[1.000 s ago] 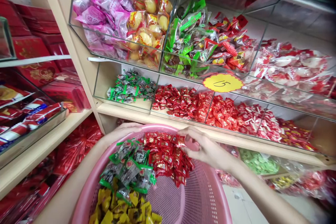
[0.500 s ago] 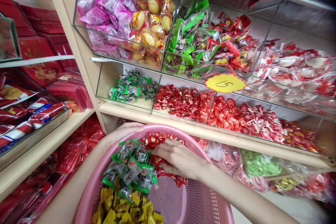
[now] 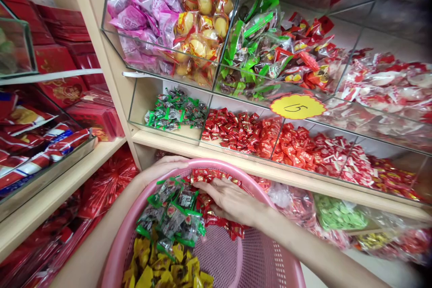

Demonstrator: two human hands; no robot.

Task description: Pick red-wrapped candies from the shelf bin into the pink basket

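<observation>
A shopper's left hand [image 3: 164, 168] grips the far-left rim of a pink basket [image 3: 219, 258] just below a wooden shelf [image 3: 168, 142] of sweets. The right hand [image 3: 226, 200] rests on red-wrapped candies [image 3: 206, 175] at the basket's far side, fingers loosely bent — whether they hold any, one cannot tell. Green-edged packets [image 3: 178, 216] lie left of the red pile, yellow-wrapped candies [image 3: 162, 265] nearer the camera — and above, a yellow tag [image 3: 298, 106] reads "15."
</observation>
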